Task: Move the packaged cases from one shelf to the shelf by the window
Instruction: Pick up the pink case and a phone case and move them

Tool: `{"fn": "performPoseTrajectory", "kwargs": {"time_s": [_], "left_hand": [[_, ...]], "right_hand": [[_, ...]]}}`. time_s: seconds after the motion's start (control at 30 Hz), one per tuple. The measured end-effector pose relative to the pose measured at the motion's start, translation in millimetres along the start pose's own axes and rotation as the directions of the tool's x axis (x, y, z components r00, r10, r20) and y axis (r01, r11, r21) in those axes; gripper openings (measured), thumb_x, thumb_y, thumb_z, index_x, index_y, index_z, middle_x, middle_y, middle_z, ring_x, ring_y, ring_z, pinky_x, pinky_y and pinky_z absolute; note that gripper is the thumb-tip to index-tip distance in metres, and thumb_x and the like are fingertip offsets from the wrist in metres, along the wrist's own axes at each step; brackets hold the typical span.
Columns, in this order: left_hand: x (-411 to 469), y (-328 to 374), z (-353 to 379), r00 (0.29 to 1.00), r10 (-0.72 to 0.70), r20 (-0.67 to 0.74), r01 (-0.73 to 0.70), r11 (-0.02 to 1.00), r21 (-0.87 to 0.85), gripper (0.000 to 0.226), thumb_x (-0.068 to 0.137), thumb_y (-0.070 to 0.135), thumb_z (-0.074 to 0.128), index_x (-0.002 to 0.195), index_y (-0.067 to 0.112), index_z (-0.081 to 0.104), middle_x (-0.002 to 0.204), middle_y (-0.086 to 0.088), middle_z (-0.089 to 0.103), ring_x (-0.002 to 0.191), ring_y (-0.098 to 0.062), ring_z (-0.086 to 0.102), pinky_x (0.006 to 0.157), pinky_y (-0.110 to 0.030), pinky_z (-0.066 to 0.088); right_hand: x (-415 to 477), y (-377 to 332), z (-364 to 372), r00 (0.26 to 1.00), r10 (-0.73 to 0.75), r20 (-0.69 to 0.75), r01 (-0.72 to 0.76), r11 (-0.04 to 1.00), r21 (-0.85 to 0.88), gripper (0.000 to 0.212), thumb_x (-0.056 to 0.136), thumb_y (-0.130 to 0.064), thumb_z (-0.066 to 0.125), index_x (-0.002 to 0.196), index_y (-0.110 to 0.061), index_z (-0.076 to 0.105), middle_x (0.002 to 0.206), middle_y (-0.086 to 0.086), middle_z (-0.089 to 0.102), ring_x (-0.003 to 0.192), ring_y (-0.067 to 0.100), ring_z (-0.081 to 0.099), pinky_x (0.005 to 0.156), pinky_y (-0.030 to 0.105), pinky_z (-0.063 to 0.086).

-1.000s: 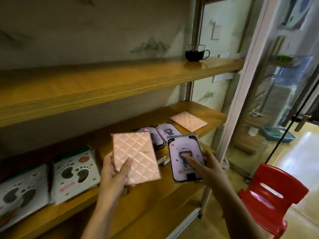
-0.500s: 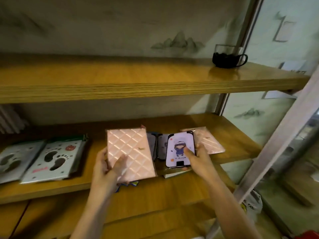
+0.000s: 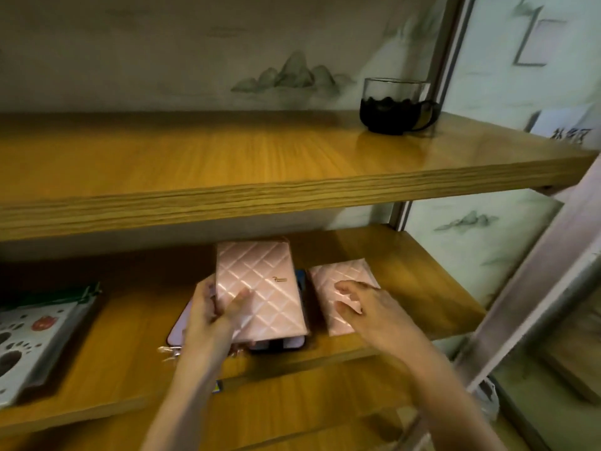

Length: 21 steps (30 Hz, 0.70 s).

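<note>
My left hand grips a pink quilted packaged case by its lower left edge, held just above the middle wooden shelf. Under it lie phone cases with dark rims, mostly hidden. A second pink quilted case lies flat on the shelf to the right. My right hand hovers over that second case with fingers spread, holding nothing; whether it touches the case I cannot tell.
White packaged cases with paw prints lie at the shelf's left end. A glass cup with dark contents stands on the upper shelf. A metal frame post runs down the right side. A lower shelf sits below.
My right hand let go of the phone case with the cartoon figure and moved right over the second pink case. The pink case in my left hand now covers the phone cases.
</note>
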State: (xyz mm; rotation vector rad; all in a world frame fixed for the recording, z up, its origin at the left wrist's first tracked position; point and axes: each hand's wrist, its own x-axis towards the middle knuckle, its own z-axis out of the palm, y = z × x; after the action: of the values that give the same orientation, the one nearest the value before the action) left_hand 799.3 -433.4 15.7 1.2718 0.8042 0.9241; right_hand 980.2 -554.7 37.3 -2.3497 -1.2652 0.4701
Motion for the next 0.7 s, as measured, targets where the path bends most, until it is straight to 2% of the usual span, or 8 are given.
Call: {"fn": "performPoseTrajectory", "kwargs": {"time_s": [0.2, 0.27, 0.33, 0.43, 0.5, 0.57, 0.63, 0.7], "left_hand": [[25, -22, 69, 0.985, -0.051, 0.162, 0.042, 0.997, 0.057, 0.045, 0.081, 0.014, 0.063, 0.122, 0.017, 0.044, 0.109, -0.004, 0.065, 0.089, -0.013, 0.066, 0.060, -0.022, 0.055], [27, -30, 88, 0.975, -0.095, 0.201, 0.083, 0.994, 0.070, 0.042, 0.083, 0.014, 0.061, 0.120, 0.017, 0.044, 0.109, -0.006, 0.065, 0.083, -0.014, 0.067, 0.058, -0.024, 0.055], [27, -37, 103, 0.965, -0.154, 0.214, 0.130, 0.984, 0.121, 0.042, 0.083, 0.019, 0.062, 0.121, 0.020, 0.043, 0.112, -0.006, 0.064, 0.088, -0.016, 0.066, 0.064, -0.026, 0.052], [22, -37, 121, 0.949, -0.227, 0.221, 0.179, 0.960, 0.215, 0.038, 0.085, 0.024, 0.059, 0.120, 0.022, 0.042, 0.111, 0.003, 0.061, 0.090, -0.008, 0.062, 0.062, -0.015, 0.051], [14, -30, 132, 0.952, -0.222, 0.210, 0.154, 0.941, 0.300, 0.033, 0.085, 0.024, 0.057, 0.114, 0.026, 0.041, 0.103, 0.012, 0.057, 0.081, 0.003, 0.057, 0.053, -0.004, 0.046], [8, -22, 140, 0.966, -0.189, 0.179, 0.105, 0.912, 0.398, 0.033, 0.085, 0.026, 0.055, 0.114, 0.026, 0.040, 0.100, 0.013, 0.053, 0.075, 0.005, 0.058, 0.052, -0.002, 0.045], [1, -18, 141, 0.991, -0.086, 0.103, 0.017, 0.842, 0.539, 0.038, 0.089, 0.028, 0.050, 0.124, 0.020, 0.040, 0.110, 0.007, 0.053, 0.090, 0.000, 0.059, 0.068, -0.010, 0.050], [-7, -18, 138, 0.999, 0.034, 0.018, -0.037, 0.741, 0.670, 0.048, 0.090, 0.034, 0.046, 0.134, 0.016, 0.036, 0.128, 0.006, 0.046, 0.119, -0.013, 0.047, 0.096, -0.029, 0.044]], "right_hand": [[-3, 56, -48, 0.993, 0.074, -0.094, -0.083, 0.992, -0.096, 0.036, 0.092, -0.039, 0.045, 0.126, -0.028, 0.048, 0.124, -0.005, 0.061, 0.113, 0.017, 0.058, 0.097, 0.035, 0.047], [-1, 67, -57, 0.993, 0.074, -0.095, -0.082, 0.993, -0.082, 0.036, 0.092, -0.039, 0.045, 0.127, -0.030, 0.048, 0.125, -0.005, 0.061, 0.114, 0.017, 0.057, 0.098, 0.038, 0.046], [5, 77, -62, 0.996, 0.059, -0.070, -0.064, 0.995, -0.079, 0.038, 0.092, -0.039, 0.045, 0.129, -0.031, 0.046, 0.129, -0.009, 0.058, 0.117, 0.013, 0.055, 0.100, 0.034, 0.044], [17, 88, -71, 0.999, 0.025, -0.036, -0.028, 0.996, -0.088, 0.038, 0.093, -0.041, 0.043, 0.130, -0.031, 0.044, 0.132, -0.011, 0.054, 0.119, 0.012, 0.052, 0.098, 0.030, 0.043], [26, 93, -78, 1.000, -0.015, 0.000, 0.015, 0.995, -0.100, 0.039, 0.093, -0.041, 0.043, 0.131, -0.032, 0.043, 0.134, -0.010, 0.052, 0.121, 0.013, 0.051, 0.097, 0.031, 0.043], [34, 95, -83, 0.997, -0.057, 0.049, 0.061, 0.993, -0.101, 0.040, 0.093, -0.042, 0.043, 0.132, -0.034, 0.040, 0.136, -0.010, 0.050, 0.123, 0.013, 0.049, 0.097, 0.031, 0.043], [40, 96, -85, 0.990, -0.115, 0.086, 0.124, 0.987, -0.100, 0.041, 0.093, -0.042, 0.043, 0.133, -0.036, 0.039, 0.137, -0.010, 0.048, 0.124, 0.013, 0.047, 0.098, 0.033, 0.043], [45, 96, -85, 0.975, -0.193, 0.111, 0.206, 0.971, -0.125, 0.042, 0.093, -0.042, 0.042, 0.134, -0.038, 0.038, 0.139, -0.009, 0.047, 0.124, 0.015, 0.047, 0.097, 0.034, 0.044]]}}
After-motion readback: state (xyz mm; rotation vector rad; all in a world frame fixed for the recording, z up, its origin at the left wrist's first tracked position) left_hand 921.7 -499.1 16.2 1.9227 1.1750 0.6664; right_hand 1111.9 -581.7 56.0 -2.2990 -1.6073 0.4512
